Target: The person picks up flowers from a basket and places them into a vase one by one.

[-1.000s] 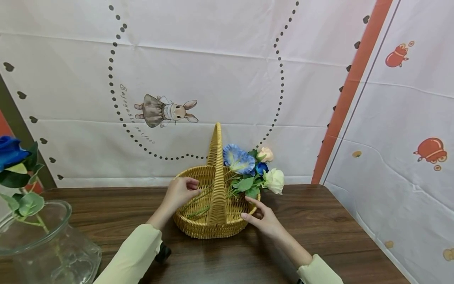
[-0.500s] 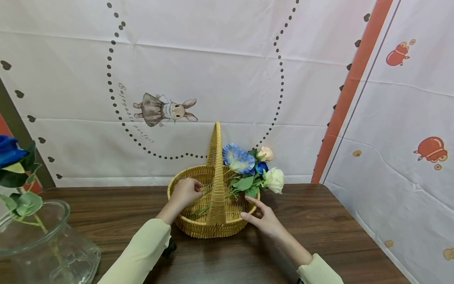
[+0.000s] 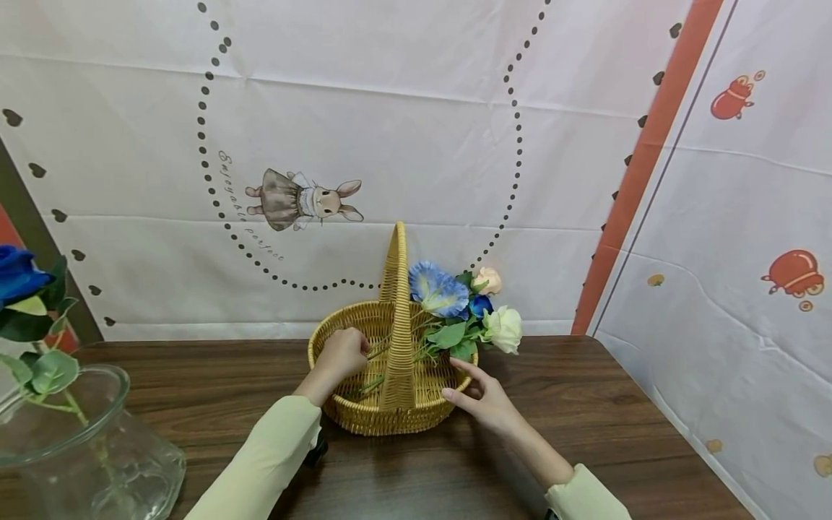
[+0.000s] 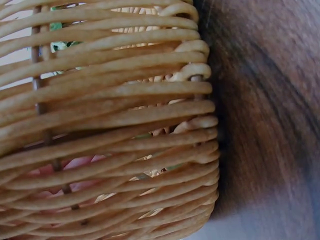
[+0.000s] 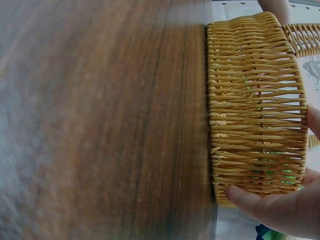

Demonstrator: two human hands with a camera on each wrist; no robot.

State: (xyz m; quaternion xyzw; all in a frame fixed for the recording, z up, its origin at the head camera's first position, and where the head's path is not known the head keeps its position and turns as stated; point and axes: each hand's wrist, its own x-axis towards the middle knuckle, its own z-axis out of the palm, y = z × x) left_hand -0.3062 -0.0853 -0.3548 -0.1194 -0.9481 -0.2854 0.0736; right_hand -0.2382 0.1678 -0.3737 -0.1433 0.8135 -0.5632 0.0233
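A yellow wicker basket [image 3: 400, 419] with a tall arched handle stands on the dark wooden table. Artificial flowers lean over its right rim: a ruffled blue bloom [image 3: 438, 290], a dark blue rose [image 3: 480, 306], a peach rose [image 3: 487, 280] and a white rose [image 3: 503, 329]. My left hand [image 3: 340, 355] is inside the basket, left of the handle, with its curled fingers at a green stem; the fingertips are hidden. My right hand [image 3: 489, 404] holds the basket's right side, thumb and index finger over the rim. In the right wrist view another finger [image 5: 242, 199] presses the outer wall.
A clear glass vase [image 3: 97, 462] stands at the front left, holding a blue rose [image 3: 19, 278] with green leaves. A white patterned cloth [image 3: 455, 159] hangs behind the table, another at the right. Brown tabletop [image 3: 585, 412] stretches right of the basket.
My left hand has moved right and deeper into the basket, its fingers closing at a stem. The right hand, the basket and the blooms keep their places.
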